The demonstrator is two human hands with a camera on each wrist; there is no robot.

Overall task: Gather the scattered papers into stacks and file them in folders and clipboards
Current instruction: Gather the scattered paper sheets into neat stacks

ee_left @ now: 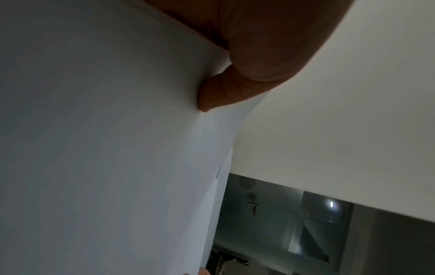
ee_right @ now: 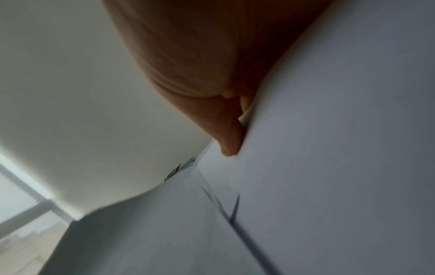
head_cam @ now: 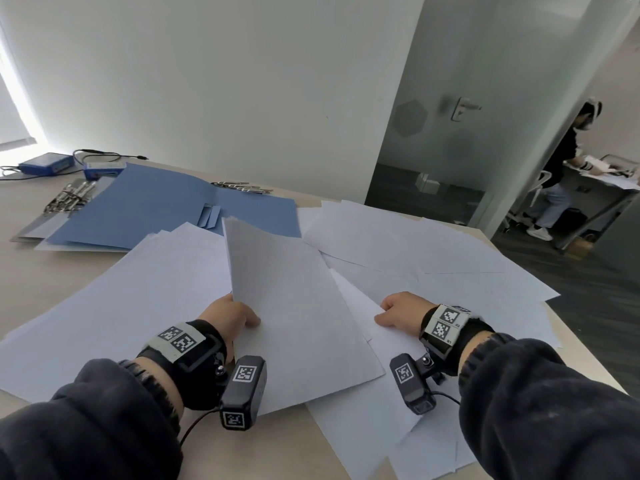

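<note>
Many white sheets (head_cam: 415,244) lie scattered over the beige table (head_cam: 31,271). My left hand (head_cam: 232,315) pinches the near edge of a sheet (head_cam: 287,306) that stands tilted up off the pile; in the left wrist view the thumb (ee_left: 235,83) presses on that sheet (ee_left: 105,148). My right hand (head_cam: 398,311) pinches the edge of another sheet (head_cam: 356,299) to the right, thumb on top; the right wrist view shows the thumb (ee_right: 212,111) against this paper (ee_right: 329,148). An open blue folder (head_cam: 173,202) lies behind, with clipboards (head_cam: 69,199) at its left.
Two blue devices (head_cam: 46,163) with a cable sit at the far left edge. Metal clips (head_cam: 242,187) lie behind the folder. The table's right edge drops to a dark floor (head_cam: 588,289). A glass door (head_cam: 433,133) and another person (head_cam: 561,174) are at the back right.
</note>
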